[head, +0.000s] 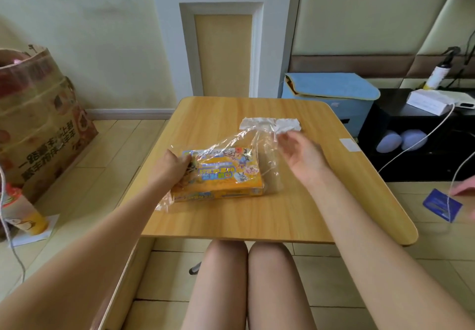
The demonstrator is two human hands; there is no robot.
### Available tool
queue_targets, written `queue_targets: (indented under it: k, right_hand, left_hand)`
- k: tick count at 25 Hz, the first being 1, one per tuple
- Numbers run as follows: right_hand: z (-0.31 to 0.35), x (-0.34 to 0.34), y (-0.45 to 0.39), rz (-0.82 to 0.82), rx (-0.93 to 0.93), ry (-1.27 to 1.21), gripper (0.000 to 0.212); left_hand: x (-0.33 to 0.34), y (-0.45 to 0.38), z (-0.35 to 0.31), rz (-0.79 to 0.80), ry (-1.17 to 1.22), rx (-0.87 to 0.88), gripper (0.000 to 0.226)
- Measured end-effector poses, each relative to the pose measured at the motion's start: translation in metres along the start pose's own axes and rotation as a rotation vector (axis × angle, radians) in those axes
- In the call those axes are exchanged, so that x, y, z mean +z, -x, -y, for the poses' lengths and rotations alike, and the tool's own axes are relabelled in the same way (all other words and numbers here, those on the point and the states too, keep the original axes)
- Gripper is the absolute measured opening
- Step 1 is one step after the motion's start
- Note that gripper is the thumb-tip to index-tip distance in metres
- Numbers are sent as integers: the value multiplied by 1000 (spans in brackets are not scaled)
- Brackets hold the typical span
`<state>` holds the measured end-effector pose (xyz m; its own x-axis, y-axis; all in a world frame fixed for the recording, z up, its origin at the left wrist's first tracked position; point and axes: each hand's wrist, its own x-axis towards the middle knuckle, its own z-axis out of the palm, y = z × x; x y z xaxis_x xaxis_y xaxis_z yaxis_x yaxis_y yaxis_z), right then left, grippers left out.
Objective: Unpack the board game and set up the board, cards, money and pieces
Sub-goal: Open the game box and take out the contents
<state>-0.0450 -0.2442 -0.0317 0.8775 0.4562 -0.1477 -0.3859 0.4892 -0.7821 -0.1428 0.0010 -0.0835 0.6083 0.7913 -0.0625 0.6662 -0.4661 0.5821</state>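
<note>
An orange and yellow board game box [223,178] lies flat in the middle of a small wooden table [257,216], still partly inside a clear plastic wrapper [259,144]. My left hand [172,166] grips the box's left end through the wrapper. Right of the box, my right hand [299,153] is raised and pinches the loose open end of the wrapper, pulling it up and to the right. The box is closed, so its contents are hidden.
A crumpled white tissue [270,124] lies on the table behind the wrapper. A brown paper bag [38,129] stands on the floor at left, a drink cup [24,214] near it. A blue storage box [331,98] and a black cabinet [411,144] stand at right.
</note>
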Motion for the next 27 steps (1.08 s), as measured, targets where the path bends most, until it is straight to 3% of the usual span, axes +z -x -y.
queue_targets:
  k: [3, 5, 8, 9, 11, 13, 15, 20, 25, 27]
  right_hand:
    - [-26, -5, -6, 23, 148, 694, 16]
    - [-36, 3, -19, -9, 158, 1017, 18]
    - [-35, 24, -30, 62, 232, 1468, 38]
    - [-35, 29, -33, 69, 207, 1463, 43]
    - [-33, 32, -44, 87, 152, 1224, 51]
    - [-24, 38, -49, 161, 180, 880, 52]
    - [-14, 44, -60, 177, 147, 770, 55]
    - [21, 40, -79, -173, -2, 478, 34]
    - [36, 17, -101, -335, -122, 161, 33]
    - [34, 8, -112, -422, -160, 107, 21]
  left_hand:
    - [-1, -5, -5, -51, -16, -21, 58]
    - [3, -5, -9, -60, -20, -6, 56]
    - [4, -14, -10, 16, 96, 0, 62]
    - [2, -18, -9, 55, 222, -25, 68]
    - [-7, -25, -8, 131, 539, -124, 70]
    - [-14, -32, -8, 194, 807, -216, 44]
    - [-20, -39, -9, 201, 931, -248, 21]
    - [-51, -87, -18, -35, 898, -341, 38]
    - [-76, -110, -43, -223, 1203, -515, 40]
    - [-61, -123, -47, -247, 1331, -455, 35]
